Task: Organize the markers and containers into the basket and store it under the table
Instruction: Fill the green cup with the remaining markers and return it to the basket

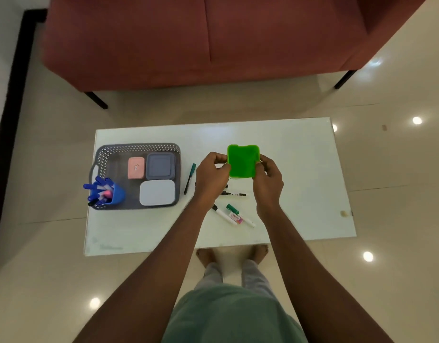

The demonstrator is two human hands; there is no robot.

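While gripped between left hand [211, 171], right hand [267, 177], green container [242, 160]

The basket [136, 147] sits on the left of the counter [300, 157], with three lidded containers [157, 193] and a cup of markers [118, 194] inside (cup at its near-left corner). Loose markers [224, 215] lie right of it.

We are seeing a smooth green plastic container [242, 161], a perforated grey plastic basket [139, 147], a glossy white worktop [300, 169] and polished cream floor tiles [398, 219].
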